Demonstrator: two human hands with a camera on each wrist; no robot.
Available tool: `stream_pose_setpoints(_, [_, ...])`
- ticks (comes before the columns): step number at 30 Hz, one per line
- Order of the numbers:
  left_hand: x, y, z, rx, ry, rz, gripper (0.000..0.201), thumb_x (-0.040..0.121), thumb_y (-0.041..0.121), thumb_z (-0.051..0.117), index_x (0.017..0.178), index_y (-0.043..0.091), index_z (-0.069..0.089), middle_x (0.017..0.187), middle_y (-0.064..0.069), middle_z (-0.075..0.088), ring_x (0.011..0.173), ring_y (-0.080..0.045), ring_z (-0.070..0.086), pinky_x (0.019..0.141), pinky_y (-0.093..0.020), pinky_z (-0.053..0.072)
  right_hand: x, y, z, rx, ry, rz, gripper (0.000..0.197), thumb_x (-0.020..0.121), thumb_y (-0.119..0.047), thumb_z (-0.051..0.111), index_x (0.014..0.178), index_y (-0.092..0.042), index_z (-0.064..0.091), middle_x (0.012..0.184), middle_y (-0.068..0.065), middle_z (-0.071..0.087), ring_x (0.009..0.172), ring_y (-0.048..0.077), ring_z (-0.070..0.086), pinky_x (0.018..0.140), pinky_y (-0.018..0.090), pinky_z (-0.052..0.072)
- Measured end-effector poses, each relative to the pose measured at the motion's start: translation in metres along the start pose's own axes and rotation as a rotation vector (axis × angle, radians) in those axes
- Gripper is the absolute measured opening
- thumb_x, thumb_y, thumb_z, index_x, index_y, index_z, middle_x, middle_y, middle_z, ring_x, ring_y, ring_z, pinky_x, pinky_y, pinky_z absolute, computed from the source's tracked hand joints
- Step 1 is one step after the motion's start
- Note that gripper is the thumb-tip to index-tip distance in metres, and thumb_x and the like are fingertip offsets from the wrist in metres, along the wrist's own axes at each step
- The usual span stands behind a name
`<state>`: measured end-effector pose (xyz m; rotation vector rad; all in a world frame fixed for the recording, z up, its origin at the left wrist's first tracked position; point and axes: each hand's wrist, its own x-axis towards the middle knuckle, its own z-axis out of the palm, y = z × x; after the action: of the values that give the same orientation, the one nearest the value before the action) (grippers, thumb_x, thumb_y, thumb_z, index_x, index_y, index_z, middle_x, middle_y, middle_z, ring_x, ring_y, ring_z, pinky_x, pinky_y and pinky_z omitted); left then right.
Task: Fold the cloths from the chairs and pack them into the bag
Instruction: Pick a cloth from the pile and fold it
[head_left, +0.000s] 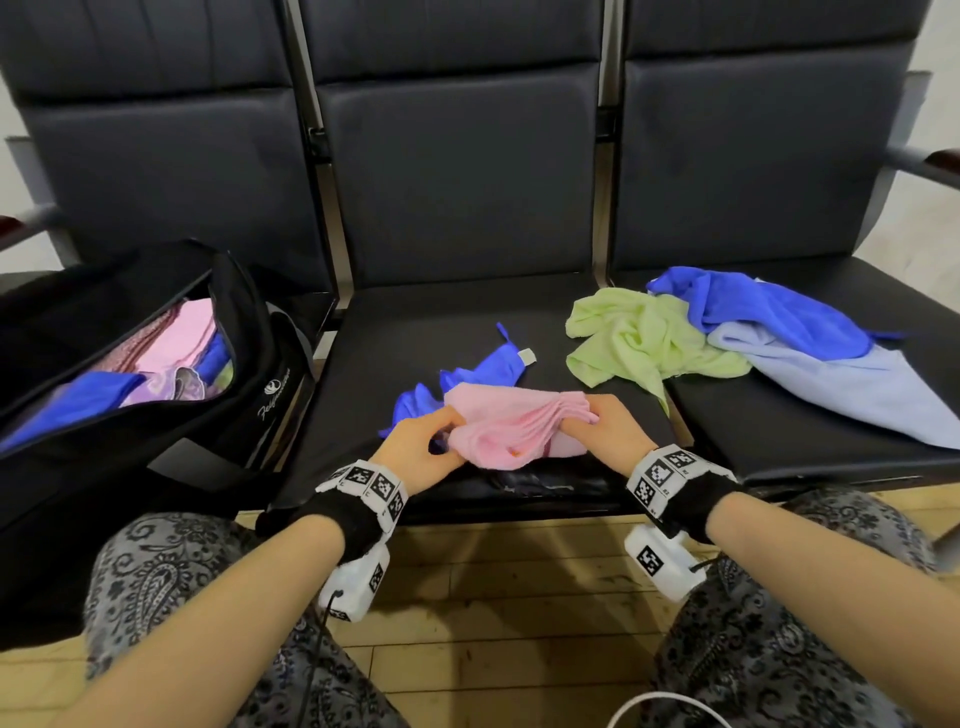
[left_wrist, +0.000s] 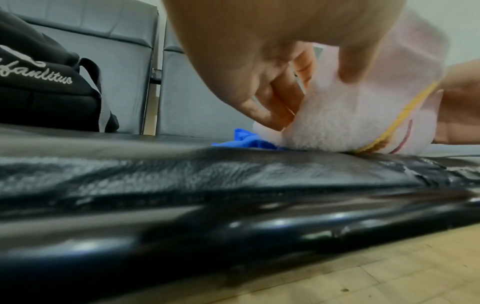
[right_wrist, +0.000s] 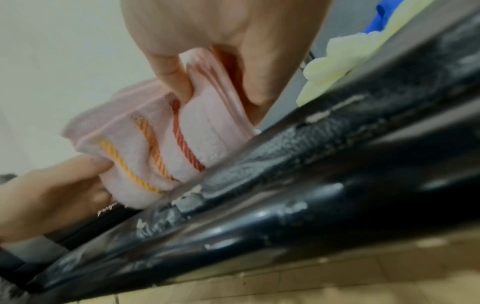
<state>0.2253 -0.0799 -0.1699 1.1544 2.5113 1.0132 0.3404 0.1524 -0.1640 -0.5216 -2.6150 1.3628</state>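
In the lower middle of the head view, both hands hold a pink cloth (head_left: 498, 428) on the front edge of the middle chair seat (head_left: 415, 332). The left hand (head_left: 421, 452) pinches its left end with curled fingers, and the right hand (head_left: 605, 428) grips the bunched right end between thumb and fingers. A small blue cloth (head_left: 478, 374) lies just behind it. At the left, the open black bag (head_left: 260, 374) already contains folded cloths. At the right lie a green cloth (head_left: 639, 338) and a large blue cloth (head_left: 769, 312).
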Motion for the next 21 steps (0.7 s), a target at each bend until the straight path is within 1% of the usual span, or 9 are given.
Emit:
stream_pose_setpoints(1, [0.002,0.003,-0.001,0.000,-0.023,-0.041,0.010,0.085,0.023,0.065,0.092,0.020,0.058,0.082,0.003,0.063,0.078,-0.014,0.059,0.077,-0.022,0.044,0.001,0.002,-0.001,0.043,0.021,0.013,0.008,0.091,-0.011,0.058,0.083,-0.013,0.057,0.076,0.001,0.055,0.079,0.020,0.052,0.073,0.030,0.043])
stream_pose_setpoints(3, [0.005,0.006,-0.001,0.021,-0.020,-0.095,0.022,0.090,0.034,0.058,0.093,0.013,0.057,0.073,0.001,0.058,0.068,-0.015,0.054,0.069,-0.022,0.043,0.001,0.002,-0.002,0.090,0.048,0.017,0.019,0.092,-0.011,0.056,0.074,-0.016,0.055,0.071,-0.002,0.054,0.077,0.021,0.051,0.063,0.025,0.042])
stream_pose_setpoints(6, [0.010,0.011,-0.001,0.068,-0.001,-0.121,0.026,0.093,0.039,0.052,0.090,0.014,0.054,0.063,0.005,0.048,0.061,-0.011,0.045,0.062,-0.023,0.037,0.002,-0.004,-0.004,0.079,0.043,0.002,0.026,0.094,-0.014,0.051,0.069,-0.021,0.057,0.073,-0.004,0.058,0.078,0.017,0.053,0.064,0.019,0.040])
stream_pose_setpoints(9, [0.013,0.018,-0.002,0.126,0.014,-0.212,0.020,0.094,0.034,0.051,0.089,0.017,0.042,0.062,0.006,0.044,0.066,-0.016,0.045,0.064,-0.028,0.034,0.007,-0.006,-0.002,0.127,0.051,-0.028,0.014,0.094,-0.020,0.056,0.093,-0.011,0.066,0.094,0.003,0.067,0.094,0.019,0.060,0.080,0.027,0.047])
stream_pose_setpoints(11, [0.016,0.022,-0.002,0.171,0.005,-0.292,0.019,0.094,0.031,0.048,0.091,0.015,0.038,0.074,0.000,0.051,0.081,-0.027,0.051,0.071,-0.031,0.036,0.013,-0.008,0.003,0.074,0.075,-0.003,0.029,0.094,-0.026,0.055,0.110,-0.003,0.062,0.107,0.006,0.064,0.102,0.022,0.058,0.089,0.033,0.045])
stream_pose_setpoints(13, [0.019,0.025,-0.002,0.174,-0.019,-0.398,0.023,0.093,0.036,0.044,0.093,0.014,0.039,0.097,-0.010,0.057,0.098,-0.033,0.053,0.080,-0.035,0.038,0.023,-0.010,0.010,-0.047,0.059,0.071,0.034,0.095,-0.031,0.051,0.115,-0.005,0.059,0.110,0.007,0.061,0.104,0.023,0.055,0.088,0.030,0.040])
stream_pose_setpoints(15, [0.024,0.024,-0.003,0.063,-0.048,-0.506,0.034,0.084,0.045,0.039,0.093,0.012,0.045,0.113,-0.015,0.057,0.105,-0.033,0.053,0.085,-0.035,0.040,0.035,-0.009,0.017,-0.116,0.028,0.143,0.037,0.096,-0.034,0.046,0.118,-0.007,0.059,0.115,0.010,0.062,0.108,0.026,0.055,0.089,0.031,0.039])
stream_pose_setpoints(19, [0.028,0.022,0.001,0.010,-0.035,-0.580,0.036,0.097,0.031,0.038,0.117,0.003,0.049,0.128,-0.019,0.053,0.117,-0.032,0.050,0.094,-0.032,0.037,0.051,-0.010,0.025,-0.207,0.034,0.273,0.043,0.097,-0.038,0.040,0.117,-0.006,0.059,0.116,0.015,0.062,0.107,0.032,0.057,0.090,0.035,0.041])
stream_pose_setpoints(21, [0.030,0.028,0.004,0.009,-0.019,-0.584,0.045,0.098,0.041,0.038,0.125,0.005,0.044,0.131,-0.018,0.051,0.119,-0.033,0.048,0.097,-0.034,0.036,0.055,-0.010,0.027,-0.233,0.024,0.269,0.043,0.097,-0.039,0.040,0.114,-0.004,0.059,0.113,0.017,0.062,0.107,0.034,0.057,0.089,0.036,0.041])
